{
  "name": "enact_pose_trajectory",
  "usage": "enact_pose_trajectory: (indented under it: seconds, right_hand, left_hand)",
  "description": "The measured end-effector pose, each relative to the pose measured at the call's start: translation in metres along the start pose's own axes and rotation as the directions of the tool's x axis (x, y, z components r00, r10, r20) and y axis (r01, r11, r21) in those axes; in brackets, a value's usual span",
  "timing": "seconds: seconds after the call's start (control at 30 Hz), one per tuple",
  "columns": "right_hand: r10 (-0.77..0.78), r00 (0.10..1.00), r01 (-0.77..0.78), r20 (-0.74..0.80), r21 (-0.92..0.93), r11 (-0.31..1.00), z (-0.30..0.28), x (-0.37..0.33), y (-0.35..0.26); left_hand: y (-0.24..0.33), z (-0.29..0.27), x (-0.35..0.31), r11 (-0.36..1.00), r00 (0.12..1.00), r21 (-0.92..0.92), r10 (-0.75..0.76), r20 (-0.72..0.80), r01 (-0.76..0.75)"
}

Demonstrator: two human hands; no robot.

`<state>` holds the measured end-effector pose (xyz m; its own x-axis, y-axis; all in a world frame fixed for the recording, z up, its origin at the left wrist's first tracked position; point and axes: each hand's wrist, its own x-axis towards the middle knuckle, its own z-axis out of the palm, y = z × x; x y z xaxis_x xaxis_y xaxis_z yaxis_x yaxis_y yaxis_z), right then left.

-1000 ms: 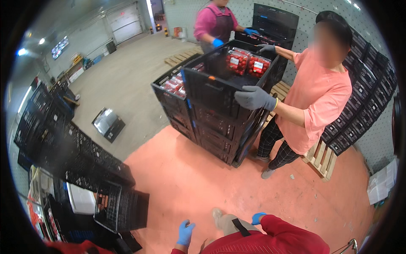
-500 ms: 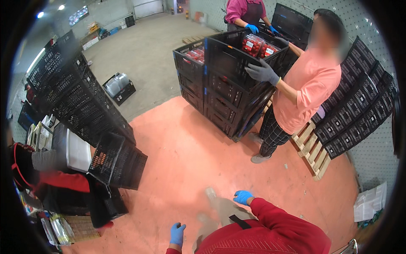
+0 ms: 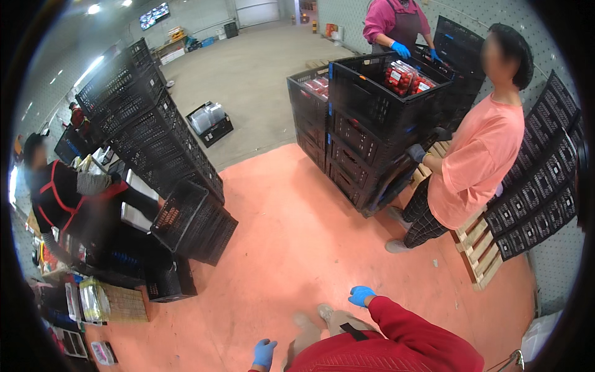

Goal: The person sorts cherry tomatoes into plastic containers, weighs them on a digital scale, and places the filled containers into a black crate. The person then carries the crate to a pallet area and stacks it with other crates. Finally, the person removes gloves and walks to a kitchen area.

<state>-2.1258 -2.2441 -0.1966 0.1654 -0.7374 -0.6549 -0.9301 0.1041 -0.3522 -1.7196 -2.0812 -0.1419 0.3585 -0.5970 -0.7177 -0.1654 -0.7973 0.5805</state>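
My left hand (image 3: 264,353), in a blue glove, hangs low in front of me with its thumb apart from the fingers and nothing in it. My right hand (image 3: 361,296), gloved in blue too, is held forward over the orange floor, empty, its fingers loosely spread. Neither touches anything. Ahead to the right stand stacked black crates (image 3: 365,139). Clear packs of red fruit (image 3: 400,77) show in the top crate. Nearest my left side are tilted, nested black crates (image 3: 201,223).
A person in a pink shirt (image 3: 483,149) stands right of the stack, beside a wooden pallet (image 3: 477,257). Behind it is another person (image 3: 396,25) with blue gloves. A tall crate stack (image 3: 149,118) and a person in a dark apron (image 3: 59,198) are at left.
My view has swung left, so the scene sits further right. The person in pink has lowered their gloved hands from the top crate. The person at left has shifted and shows more fully.
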Motion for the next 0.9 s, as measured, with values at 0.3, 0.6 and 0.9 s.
enact_pose_trajectory:
  seconds: [0.3,0.6,0.9]
  right_hand:
    - [0.060,0.973,-0.028,0.221,-0.144,0.989,0.037,0.018,0.059]
    - [0.010,0.996,-0.003,0.084,-0.085,0.996,-0.002,0.032,0.033]
    - [-0.113,0.990,0.108,-0.082,-0.059,0.992,0.012,0.031,-0.019]
  left_hand:
    - [0.046,0.036,-0.032,0.983,0.982,0.027,0.182,-0.052,-0.181]
    - [-0.026,0.047,-0.028,0.975,0.958,-0.022,0.215,-0.188,-0.222]
    - [-0.086,0.023,0.023,0.985,0.987,-0.068,0.158,-0.014,-0.159]
